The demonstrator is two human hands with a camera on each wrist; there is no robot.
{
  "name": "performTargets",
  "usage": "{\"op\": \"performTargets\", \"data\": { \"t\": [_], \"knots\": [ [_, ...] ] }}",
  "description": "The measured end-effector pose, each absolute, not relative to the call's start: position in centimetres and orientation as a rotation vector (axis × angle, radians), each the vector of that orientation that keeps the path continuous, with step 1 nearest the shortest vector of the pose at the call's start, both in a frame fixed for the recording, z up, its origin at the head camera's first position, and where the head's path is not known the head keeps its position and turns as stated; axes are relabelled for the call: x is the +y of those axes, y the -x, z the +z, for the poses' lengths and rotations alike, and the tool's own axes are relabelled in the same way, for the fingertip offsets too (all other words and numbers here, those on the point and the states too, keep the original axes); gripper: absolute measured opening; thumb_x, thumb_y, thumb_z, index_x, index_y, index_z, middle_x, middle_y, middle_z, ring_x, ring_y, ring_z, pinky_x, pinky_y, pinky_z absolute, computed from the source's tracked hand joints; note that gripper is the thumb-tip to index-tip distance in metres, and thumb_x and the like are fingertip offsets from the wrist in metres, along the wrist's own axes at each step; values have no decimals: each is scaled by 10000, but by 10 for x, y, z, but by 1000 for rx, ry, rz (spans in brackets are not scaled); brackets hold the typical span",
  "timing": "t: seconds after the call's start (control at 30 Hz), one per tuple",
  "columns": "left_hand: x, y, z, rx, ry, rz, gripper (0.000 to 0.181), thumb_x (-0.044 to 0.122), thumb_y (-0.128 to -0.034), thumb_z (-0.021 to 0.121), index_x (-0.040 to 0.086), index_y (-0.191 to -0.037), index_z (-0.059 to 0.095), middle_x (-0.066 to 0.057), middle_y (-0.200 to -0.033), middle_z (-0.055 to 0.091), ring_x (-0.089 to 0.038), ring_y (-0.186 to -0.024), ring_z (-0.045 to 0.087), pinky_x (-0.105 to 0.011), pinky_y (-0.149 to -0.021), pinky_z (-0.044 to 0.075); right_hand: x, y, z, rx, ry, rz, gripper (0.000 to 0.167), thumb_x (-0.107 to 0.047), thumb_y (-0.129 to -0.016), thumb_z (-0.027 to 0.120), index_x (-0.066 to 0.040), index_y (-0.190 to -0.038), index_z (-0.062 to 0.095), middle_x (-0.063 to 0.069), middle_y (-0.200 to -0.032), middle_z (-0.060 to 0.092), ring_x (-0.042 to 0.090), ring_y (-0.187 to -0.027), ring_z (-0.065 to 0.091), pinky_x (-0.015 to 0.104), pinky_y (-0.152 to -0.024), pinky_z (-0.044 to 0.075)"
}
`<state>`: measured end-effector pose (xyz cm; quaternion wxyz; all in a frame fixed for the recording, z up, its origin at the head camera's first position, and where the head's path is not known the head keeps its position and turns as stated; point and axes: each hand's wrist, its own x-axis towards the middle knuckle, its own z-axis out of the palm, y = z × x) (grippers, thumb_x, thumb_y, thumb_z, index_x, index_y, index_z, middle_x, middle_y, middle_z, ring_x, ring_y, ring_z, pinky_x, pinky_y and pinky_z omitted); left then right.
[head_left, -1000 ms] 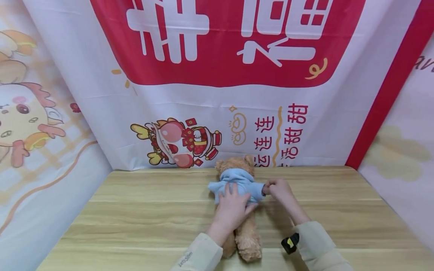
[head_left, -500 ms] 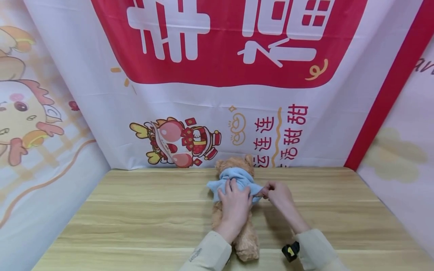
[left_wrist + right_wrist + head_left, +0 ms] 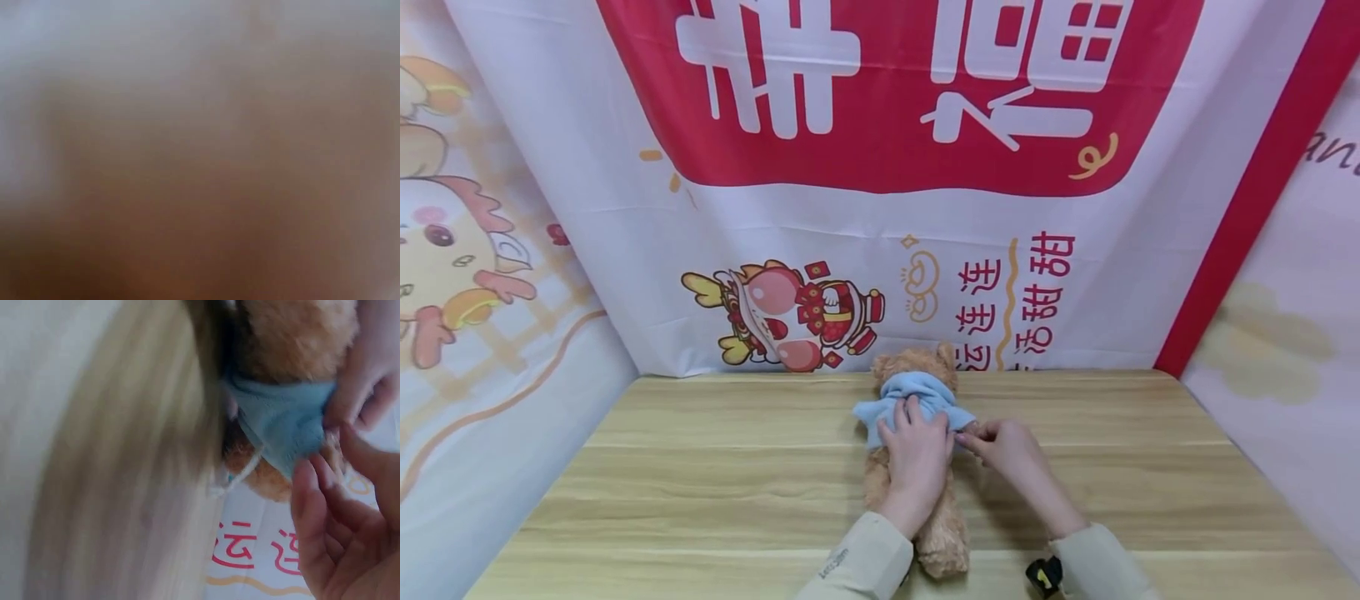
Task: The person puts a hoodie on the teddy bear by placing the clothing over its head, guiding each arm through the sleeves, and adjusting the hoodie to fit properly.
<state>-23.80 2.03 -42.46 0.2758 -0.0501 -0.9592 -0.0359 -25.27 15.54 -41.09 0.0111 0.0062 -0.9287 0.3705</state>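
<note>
Now | left fingers [image 3: 915, 413] resting on blue-shirted teddy [image 3: 934, 403] | right fingers [image 3: 309, 506] pinching its sleeve [image 3: 960, 417] | banner [image 3: 880, 167] reads 连连, 甜甜

The hands [image 3: 914, 460] [image 3: 1011, 452] have drawn closer together at the bear's [image 3: 944, 533] sleeve [image 3: 958, 417].

A brown teddy bear [image 3: 945, 537] in a blue top [image 3: 917, 387] lies on the table [image 3: 737, 475].

Teddy bear [image 3: 945, 529] on the table [image 3: 722, 475]; banner [image 3: 887, 218] behind both.
</note>
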Motion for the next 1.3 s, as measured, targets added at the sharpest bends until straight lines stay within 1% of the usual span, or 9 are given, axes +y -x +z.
{"op": "performTargets", "data": {
  "t": [0.2, 0.3, 0.5, 0.63, 0.8, 0.97, 1.1, 1.2, 1.3],
  "knots": [
    [18, 238, -424, -2611, 180, -150, 233, 456, -922, 564, 266, -991, 681, -154, -1244, 553, -360, -1202, 510, -592, -886, 433, 143, 247, -416, -2773, -103, 889, 131, -200, -857, 693, -91, -785, 698, 48, -762, 704, 180, -670, 625, 342, -607, 494],
    [16, 237, -423, -2620, 178, -176, 227, 453, -922, 565, 270, -994, 678, -150, -1238, 556, -354, -1191, 516, -581, -888, 430, 142, 247, -418, -2708, -154, 763, 102, -143, -866, 666, -98, -774, 662, 74, -782, 696, 257, -690, 643, 394, -580, 490],
    [14, 233, -423, -2598, 197, -195, 152, 398, -912, 605, 274, -954, 681, -140, -1198, 581, -339, -1137, 543, -559, -873, 439, 156, 259, -418, -2642, -179, 665, 141, -53, -823, 642, -101, -705, 582, 74, -713, 644, 255, -619, 590, 391, -516, 437],
    [12, 232, -423, -2582, 212, -194, 122, 371, -907, 622, 276, -943, 690, -138, -1186, 584, -340, -1129, 547, -560, -874, 441, 161, 269, -416, -2659, -199, 727, 124, -62, -846, 629, -83, -728, 599, 84, -703, 661, 251, -615, 596, 385, -531, 439],
    [9, 233, -423, -2589, 215, -188, 132, 391, -909, 615, 278, -947, 670, -129, -1177, 576, -329, -1108, 551, -548, -868, 447, 159, 275, -415, -2687, -150, 839, 120, -64, -887, 593, -62, -767, 597, 82, -699, 636, 200, -601, 539, 311, -532, 411],
    [8, 233, -423, -2591, 154, -124, 247, 457, -887, 615, 307, -1083, 621, -92, -1171, 566, -279, -1042, 558, -483, -838, 451, 154, 268, -413, -2646, -169, 1014, 84, -36, -902, 591, -22, -821, 607, 88, -713, 632, 155, -628, 548, 251, -544, 429],
    [10, 233, -424, -2592, 141, -84, 354, 503, -889, 586, 307, -1183, 575, -74, -1177, 558, -258, -1024, 557, -456, -822, 458, 152, 258, -411, -2608, -164, 1148, 21, -9, -864, 632, 11, -871, 635, 119, -750, 666, 165, -671, 605, 225, -569, 471],
    [12, 233, -426, -2583, 137, -60, 368, 521, -885, 581, 305, -1183, 569, -66, -1170, 559, -252, -1025, 558, -453, -814, 464, 152, 253, -411, -2609, -149, 1200, 113, 19, -812, 665, 38, -921, 643, 147, -804, 681, 217, -740, 643, 257, -636, 517],
    [14, 233, -428, -2568, 135, -53, 370, 527, -879, 586, 305, -1175, 571, -62, -1167, 561, -250, -1044, 558, -451, -809, 465, 153, 251, -415, -2649, -122, 1146, 181, 12, -776, 695, 21, -945, 632, 138, -864, 680, 238, -796, 646, 316, -693, 541]
  ]
}}
